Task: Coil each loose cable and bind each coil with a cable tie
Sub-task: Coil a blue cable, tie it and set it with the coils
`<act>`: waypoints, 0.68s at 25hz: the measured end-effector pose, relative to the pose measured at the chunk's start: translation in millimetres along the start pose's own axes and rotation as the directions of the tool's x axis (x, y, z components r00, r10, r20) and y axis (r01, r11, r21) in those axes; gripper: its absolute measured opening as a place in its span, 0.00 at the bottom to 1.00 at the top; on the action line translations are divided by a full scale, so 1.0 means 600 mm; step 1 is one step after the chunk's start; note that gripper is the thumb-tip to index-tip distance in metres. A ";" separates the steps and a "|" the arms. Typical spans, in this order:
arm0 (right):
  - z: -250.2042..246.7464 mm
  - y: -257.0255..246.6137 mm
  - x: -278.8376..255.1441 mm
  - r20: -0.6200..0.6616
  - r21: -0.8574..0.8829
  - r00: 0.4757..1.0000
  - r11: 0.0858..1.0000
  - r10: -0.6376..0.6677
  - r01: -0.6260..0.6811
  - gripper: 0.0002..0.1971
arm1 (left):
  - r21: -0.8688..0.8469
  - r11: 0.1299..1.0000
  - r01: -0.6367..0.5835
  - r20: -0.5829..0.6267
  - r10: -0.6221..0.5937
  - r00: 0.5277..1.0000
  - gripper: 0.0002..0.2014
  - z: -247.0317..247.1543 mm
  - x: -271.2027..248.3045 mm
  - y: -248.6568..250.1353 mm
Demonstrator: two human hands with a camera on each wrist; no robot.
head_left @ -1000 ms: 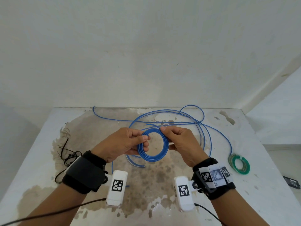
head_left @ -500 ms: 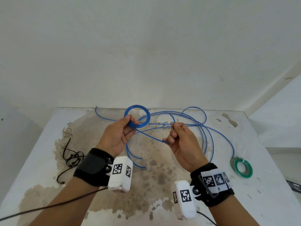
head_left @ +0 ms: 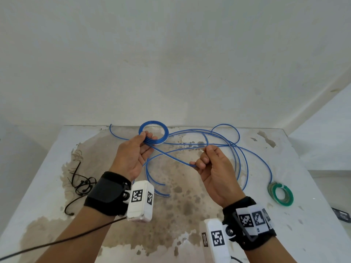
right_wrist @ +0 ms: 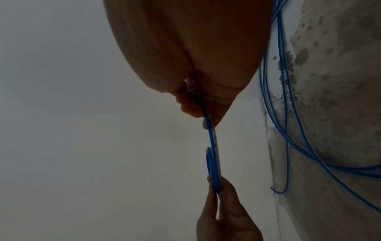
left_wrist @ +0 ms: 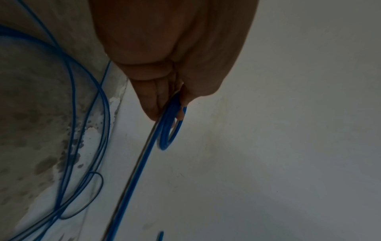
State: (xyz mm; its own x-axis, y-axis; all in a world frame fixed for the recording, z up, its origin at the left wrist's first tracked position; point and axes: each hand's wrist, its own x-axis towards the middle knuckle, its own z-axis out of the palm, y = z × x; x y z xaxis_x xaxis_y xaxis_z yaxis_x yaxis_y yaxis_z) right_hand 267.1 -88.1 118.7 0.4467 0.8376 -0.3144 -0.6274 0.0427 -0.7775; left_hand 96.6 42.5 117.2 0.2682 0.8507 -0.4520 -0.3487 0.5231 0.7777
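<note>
Stained white tabletop (head_left: pixel 57 215), paint worn to brown-grey patches through its middle.

Black wrist straps with white tagged camera blocks, one on each forearm, nearest the viewer.

Black cable ties (head_left: pixel 80 184), a loose tangle lying on the table at its left side.

Green coil of thin cable (head_left: pixel 280 193), flat on the table at the right, bound by a pale tie on its far edge.

Right hand (head_left: pixel 212 168), raised above the table; fingers curled, thumb and forefinger pinching a single strand of the thin blue cable (head_left: pixel 171 155).

Left hand (head_left: pixel 133 154), raised, palm up; thumb and fingers clamped on the near rim of the small blue coil (head_left: pixel 154 134), several turns thick, held upright. The pinched strand runs taut from this coil down to the right hand.

Loose blue cable loops (head_left: pixel 237 149), sprawled on the table behind and right of the hands, one end reaching the far left edge.

White wall (head_left: pixel 171 63), behind the table.
</note>
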 end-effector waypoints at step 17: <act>-0.007 -0.026 0.019 -0.033 -0.027 0.996 0.997 -0.079 0.078 0.10 | 0.168 0.985 -0.036 0.199 0.002 0.980 0.10 -0.012 -0.013 0.016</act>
State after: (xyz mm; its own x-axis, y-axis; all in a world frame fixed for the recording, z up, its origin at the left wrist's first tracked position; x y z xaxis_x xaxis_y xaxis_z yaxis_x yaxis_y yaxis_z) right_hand 284.7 -81.7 124.8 0.5157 0.8133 -0.2694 -0.5726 0.0933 -0.8145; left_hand 84.9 41.1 125.0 0.4412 0.8244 -0.3546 -0.2024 0.4763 0.8556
